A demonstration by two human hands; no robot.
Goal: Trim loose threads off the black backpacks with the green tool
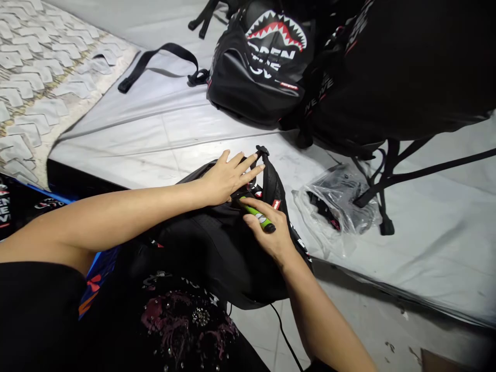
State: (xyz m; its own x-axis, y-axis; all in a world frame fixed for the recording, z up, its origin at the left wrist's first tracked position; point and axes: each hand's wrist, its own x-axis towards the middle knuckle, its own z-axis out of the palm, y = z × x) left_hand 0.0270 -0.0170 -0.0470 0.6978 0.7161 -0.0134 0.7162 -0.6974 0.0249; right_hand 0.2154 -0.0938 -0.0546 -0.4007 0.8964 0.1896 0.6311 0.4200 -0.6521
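Observation:
A black backpack (232, 248) lies across my lap and against the edge of the white-covered surface, its straps and a small red label facing up. My left hand (220, 181) rests on its upper part with the fingers spread out. In my right hand (267, 227) is a thick green marker (256, 213) with a black end, gripped between thumb and fingers. Its front end points at the bag close beside my left palm; the tip itself is hidden.
A black backpack with a shark-mouth print (267, 62) stands at the back, beside larger black bags (403, 72) with hanging straps. A clear plastic bag (341, 206) with black items lies to the right on the white sheet (434, 248). A loose strap (166, 49) lies behind.

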